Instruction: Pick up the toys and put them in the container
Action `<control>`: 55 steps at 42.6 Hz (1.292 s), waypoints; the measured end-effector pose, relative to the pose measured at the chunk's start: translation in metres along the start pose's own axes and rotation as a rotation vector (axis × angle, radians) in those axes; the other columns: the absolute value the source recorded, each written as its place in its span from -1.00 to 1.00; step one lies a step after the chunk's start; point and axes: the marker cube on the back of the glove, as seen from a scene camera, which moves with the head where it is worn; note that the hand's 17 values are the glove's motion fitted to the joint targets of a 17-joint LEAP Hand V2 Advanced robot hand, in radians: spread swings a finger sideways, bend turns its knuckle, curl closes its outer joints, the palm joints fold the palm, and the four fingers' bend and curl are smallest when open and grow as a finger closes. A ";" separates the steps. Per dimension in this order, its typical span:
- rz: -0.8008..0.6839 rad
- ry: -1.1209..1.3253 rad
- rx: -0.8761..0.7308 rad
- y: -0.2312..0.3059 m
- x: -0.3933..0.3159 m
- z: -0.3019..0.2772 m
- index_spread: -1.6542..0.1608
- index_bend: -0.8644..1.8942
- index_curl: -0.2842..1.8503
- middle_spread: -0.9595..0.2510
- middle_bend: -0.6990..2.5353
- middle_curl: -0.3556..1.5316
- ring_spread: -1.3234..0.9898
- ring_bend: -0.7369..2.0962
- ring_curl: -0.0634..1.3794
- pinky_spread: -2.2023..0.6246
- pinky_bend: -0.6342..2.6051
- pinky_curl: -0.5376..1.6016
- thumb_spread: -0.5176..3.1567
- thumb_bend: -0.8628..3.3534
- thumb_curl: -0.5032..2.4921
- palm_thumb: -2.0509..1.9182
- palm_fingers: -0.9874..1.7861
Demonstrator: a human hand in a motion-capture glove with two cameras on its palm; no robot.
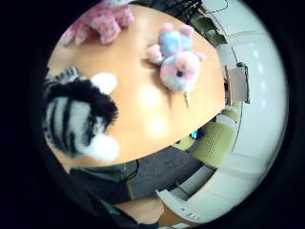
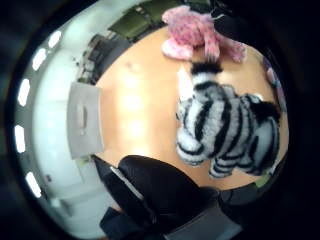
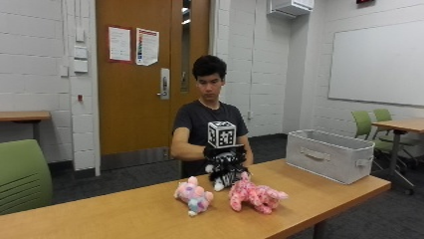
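Grip [image 3: 224,151] grasping zebra plush [image 3: 226,172] above wooden table [image 3: 331,191]; white block walls, wooden door [image 3: 142,74].

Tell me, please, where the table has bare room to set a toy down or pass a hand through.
Bare wood lies between the pink spotted toy and the grey container, and along the table beyond the pastel toy. It is crowded mid-table, where both toys lie close under the gloved right hand gripping the zebra toy.
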 end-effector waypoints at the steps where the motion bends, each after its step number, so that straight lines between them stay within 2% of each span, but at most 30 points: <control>1: 0.002 -0.003 -0.013 -0.002 0.001 0.007 0.49 -0.12 -0.30 0.31 -0.46 -0.24 -0.13 -0.37 -0.56 0.53 -0.37 -0.17 -0.23 -0.65 -0.60 -0.06 -0.32; 10: 0.049 0.002 -0.123 -0.002 0.011 0.040 0.47 -0.13 -0.29 0.30 -0.47 -0.26 -0.12 -0.38 -0.59 0.55 -0.37 -0.17 -0.25 -0.65 -0.60 -0.07 -0.35; 15: 0.065 -0.074 -0.166 0.008 0.015 0.050 0.43 -0.10 -0.28 0.33 -0.50 -0.29 -0.07 -0.40 -0.62 0.58 -0.26 -0.13 -0.26 -0.65 -0.60 -0.06 -0.32; 22: 0.042 -0.146 -0.195 0.020 0.021 0.049 0.41 0.14 -0.20 0.46 -0.54 -0.37 0.03 -0.41 -0.70 0.60 -0.07 -0.06 -0.19 -0.60 -0.57 0.02 -0.28; 29: 0.014 -0.107 -0.185 0.022 0.018 0.039 0.43 0.22 -0.14 0.54 -0.48 -0.38 0.06 -0.28 -0.66 0.58 -0.07 -0.07 -0.07 -0.51 -0.51 0.18 -0.18; 35: 0.013 -0.033 -0.039 0.016 0.014 0.036 0.43 0.11 -0.14 0.48 -0.39 -0.33 -0.02 -0.12 -0.59 0.51 -0.10 -0.10 -0.02 -0.46 -0.47 0.27 -0.05; 38: 0.036 0.010 0.031 0.012 0.012 0.034 0.44 -0.03 -0.17 0.39 -0.32 -0.29 -0.10 0.05 -0.51 0.46 -0.09 -0.10 -0.01 -0.44 -0.44 0.31 0.11; 41: 0.053 0.014 0.035 0.007 0.011 0.031 0.43 -0.18 -0.21 0.28 -0.27 -0.26 -0.15 0.13 -0.47 0.39 -0.03 -0.11 -0.05 -0.45 -0.42 0.33 0.25; 45: 0.051 -0.052 -0.005 0.002 0.007 0.020 0.42 -0.29 -0.24 0.17 -0.17 -0.20 -0.19 0.23 -0.38 0.33 -0.05 -0.12 -0.10 -0.45 -0.38 0.34 0.39; 49: 0.052 -0.063 0.017 -0.004 0.002 -0.010 0.42 -0.30 -0.25 0.10 -0.12 -0.15 -0.20 0.27 -0.33 0.29 -0.05 -0.12 -0.15 -0.46 -0.35 0.36 0.41; 55: 0.050 -0.072 0.094 -0.017 -0.013 -0.087 0.42 -0.30 -0.24 0.04 -0.08 -0.10 -0.22 0.29 -0.30 0.27 -0.05 -0.12 -0.20 -0.47 -0.31 0.37 0.40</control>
